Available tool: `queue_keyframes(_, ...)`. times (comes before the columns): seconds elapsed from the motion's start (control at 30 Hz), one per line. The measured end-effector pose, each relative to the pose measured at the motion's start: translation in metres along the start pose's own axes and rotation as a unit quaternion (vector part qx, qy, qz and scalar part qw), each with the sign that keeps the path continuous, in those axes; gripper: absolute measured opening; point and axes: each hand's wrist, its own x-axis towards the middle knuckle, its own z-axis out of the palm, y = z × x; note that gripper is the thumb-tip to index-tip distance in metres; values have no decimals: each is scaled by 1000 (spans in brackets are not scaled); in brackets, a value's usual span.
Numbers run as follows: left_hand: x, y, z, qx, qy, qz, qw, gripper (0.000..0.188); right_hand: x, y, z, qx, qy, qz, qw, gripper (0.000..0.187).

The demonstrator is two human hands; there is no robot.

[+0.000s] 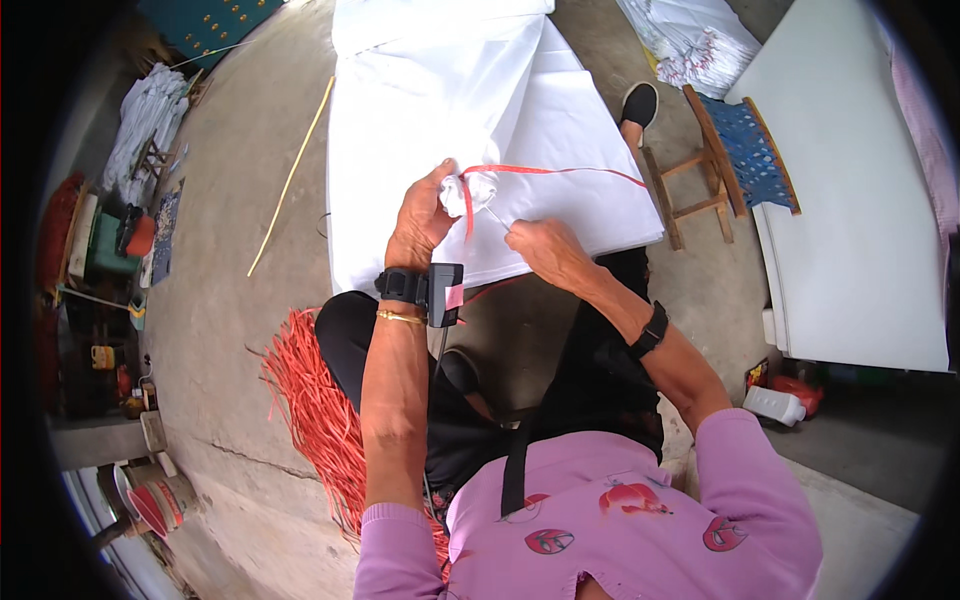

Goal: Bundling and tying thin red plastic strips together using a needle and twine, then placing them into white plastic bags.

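Bundle of orange-red strips (pixel 318 405): loose heap on the concrete floor (pixel 230 200), beside the seated person's left knee; well apart from both hands.

Thin pale stick (pixel 290 178): lies on the floor left of the cloth, running slantwise away from the person.

Left hand (pixel 420 225): closed around a gathered knob of cloth (pixel 470 190), thumb and fingers pinching it just below its bunched top. The grip looks firm and fully closed. A black wrist unit (pixel 440 293) and a thin bangle sit on that forearm.

White cloth (pixel 480 130): a large sheet spread across the person's lap and forward over the floor. The knob stands up from it near the edge closest to the person, directly between the two hands.

Red strip (pixel 560 171): wound about the neck of the knob; one end runs out to the right across the cloth, nearly level, and another short length hangs down by the left thumb.

Right hand (pixel 545 250): fingers closed in a pinch on a fine strand or tail leading up-left to the knob; what exactly it holds is too small to tell. It sits just right of and below the knob, apart from it, so the line of pull runs from knob down-right to this hand. The left hand is the nearer one, touching.

Wooden stool (pixel 720 165): blue woven seat, standing right of the cloth.
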Motion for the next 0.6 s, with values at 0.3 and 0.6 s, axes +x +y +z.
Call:
queue_keyframes(0.3, 30, -6, 9, 31, 141, 198, 970, 13, 52, -28, 19, 413, 193, 243, 856, 24)
queue_keyframes(0.6, 28, -29, 7, -24, 245, 89, 965, 21, 9, -42, -10, 405, 238, 207, 858, 19)
